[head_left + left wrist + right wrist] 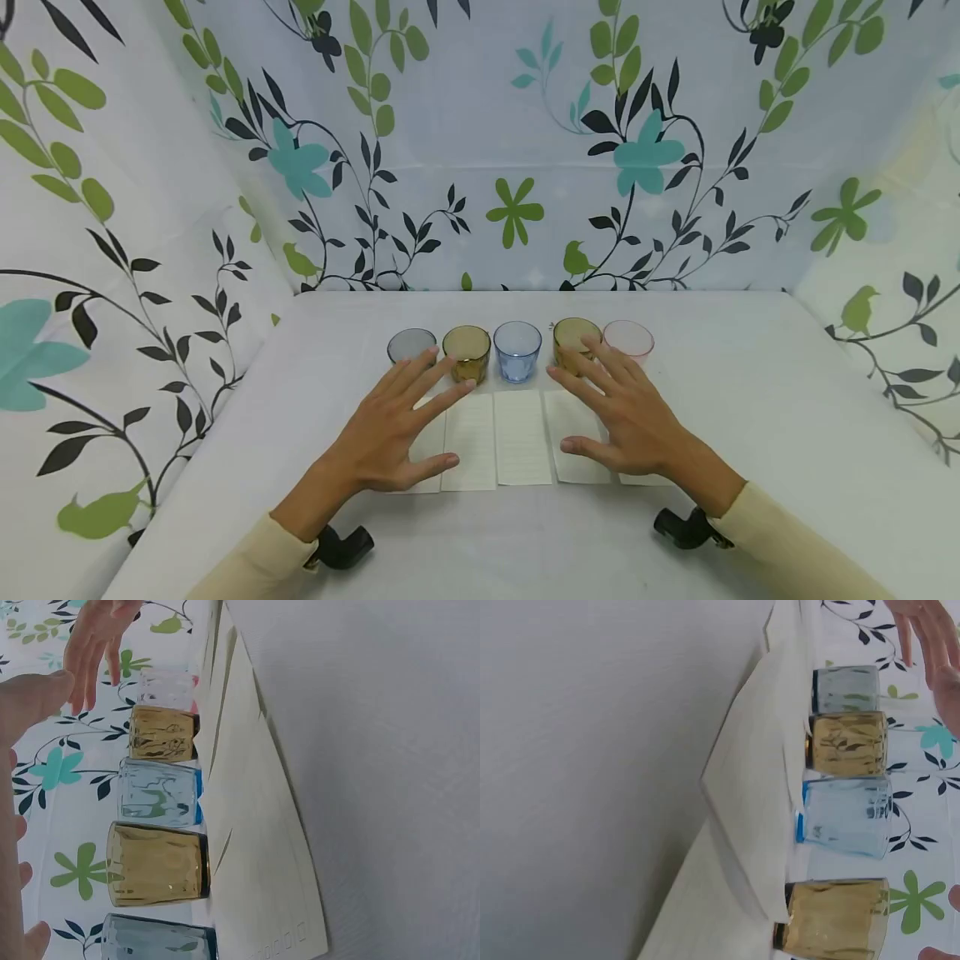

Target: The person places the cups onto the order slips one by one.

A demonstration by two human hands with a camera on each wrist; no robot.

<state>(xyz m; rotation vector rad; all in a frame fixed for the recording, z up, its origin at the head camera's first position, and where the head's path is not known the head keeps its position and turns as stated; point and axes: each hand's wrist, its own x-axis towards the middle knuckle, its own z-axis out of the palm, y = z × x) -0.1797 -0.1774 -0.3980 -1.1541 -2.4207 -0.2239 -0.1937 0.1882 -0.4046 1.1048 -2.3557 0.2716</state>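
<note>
Both hands are held over the table with fingers spread, and neither grips anything. My left hand (397, 429) overlaps the leftmost paper slips, its fingertips in front of a grey glass (412, 340) and an amber glass (467, 346). A blue glass (517, 352) stands in the middle, between the two hands. On the right, my right hand (630, 412) has its fingertips across a second amber glass (576, 333), near a pink glass (628, 335). In front of the row lie several pale paper slips (522, 437), side by side and partly hidden by the hands.
White cloth covers the table (480, 542). A leaf-patterned curtain (480, 125) hangs behind and at both sides. On each wrist sits a black camera mount, the left mount (343, 547) and the right mount (684, 528). Some slips lift at their edges in the right wrist view.
</note>
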